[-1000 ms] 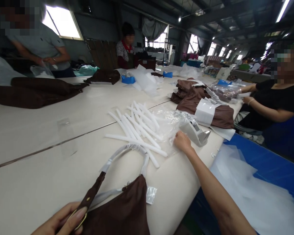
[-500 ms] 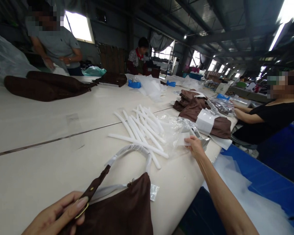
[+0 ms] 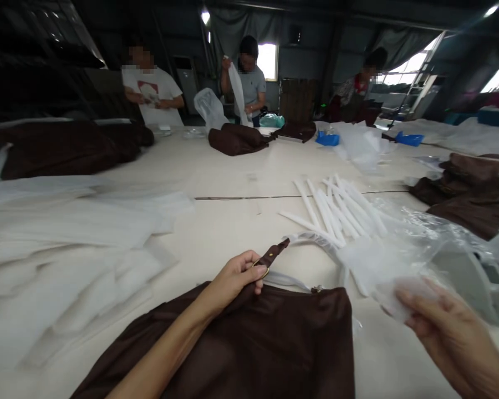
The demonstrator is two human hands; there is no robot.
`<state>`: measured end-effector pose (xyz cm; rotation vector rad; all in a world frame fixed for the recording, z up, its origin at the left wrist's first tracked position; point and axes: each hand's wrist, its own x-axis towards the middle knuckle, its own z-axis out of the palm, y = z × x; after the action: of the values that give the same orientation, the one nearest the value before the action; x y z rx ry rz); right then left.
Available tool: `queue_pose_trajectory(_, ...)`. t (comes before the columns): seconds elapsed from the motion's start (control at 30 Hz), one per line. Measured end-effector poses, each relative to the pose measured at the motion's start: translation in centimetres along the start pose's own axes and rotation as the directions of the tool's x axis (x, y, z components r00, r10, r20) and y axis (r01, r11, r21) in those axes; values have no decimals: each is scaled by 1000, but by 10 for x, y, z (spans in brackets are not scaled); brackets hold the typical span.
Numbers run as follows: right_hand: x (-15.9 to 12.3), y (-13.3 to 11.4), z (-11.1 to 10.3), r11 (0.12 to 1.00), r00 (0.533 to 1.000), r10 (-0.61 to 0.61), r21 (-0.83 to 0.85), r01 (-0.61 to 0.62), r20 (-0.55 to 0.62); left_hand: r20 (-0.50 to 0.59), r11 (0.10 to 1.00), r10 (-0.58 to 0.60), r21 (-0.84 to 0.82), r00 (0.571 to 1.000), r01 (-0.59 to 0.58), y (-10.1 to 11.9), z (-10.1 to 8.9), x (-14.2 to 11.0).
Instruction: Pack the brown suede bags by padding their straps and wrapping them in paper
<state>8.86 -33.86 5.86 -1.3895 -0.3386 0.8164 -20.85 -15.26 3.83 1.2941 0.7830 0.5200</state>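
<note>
A dark brown handbag [image 3: 299, 338] lies on the table in front of me. My left hand [image 3: 241, 274] is closed on its strap [image 3: 274, 252] beside a gold-coloured ring. Beyond that ring the strap is wrapped in whitish film and arches to the bag's right corner, by a zipper end [image 3: 316, 289]. Off to the right, my right hand [image 3: 436, 310] pinches a thin translucent white sheet [image 3: 393, 293], blurred by motion. Past the strap lies a loose pile of white foam tubes [image 3: 336, 208]. Clear plastic [image 3: 424, 230] is bunched close to them.
Stacked whitish sheets [image 3: 87, 233] cover the left of the table. A grey object [image 3: 466, 277] sits near my right hand. More brown bags lie at far left [image 3: 66, 144], far middle [image 3: 237, 138] and right [image 3: 474, 188]. Several people work across the table.
The view has swung left, bringing the stacked sheets into sight. My right hand has come back toward the bag with the white sheet. The left hand keeps its hold on the strap.
</note>
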Motion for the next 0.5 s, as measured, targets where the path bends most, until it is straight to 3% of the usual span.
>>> queue_pose_trajectory(0.03,-5,10,18,996,993,90,-14,-89,78,-16,1000,16,-25,1000,-16,-1,0,0)
queue_pose_trajectory(0.1,-13,28,53,968,930,252,-87,-237,266,-45,997,43,-58,998,-46,-2,-1,0)
queue_pose_trajectory(0.2,-17,48,95,940,831,340,-168,-295,441,-84,993,71,-91,994,-78,-1,-4,0)
queue_pose_trajectory(0.37,-17,59,156,946,778,303,-75,-315,550,-75,994,70,-78,995,-75,3,-4,-2)
queue_pose_trajectory(0.5,-20,68,190,915,742,177,169,-366,646,-83,996,86,-1,993,-86,5,-4,-6)
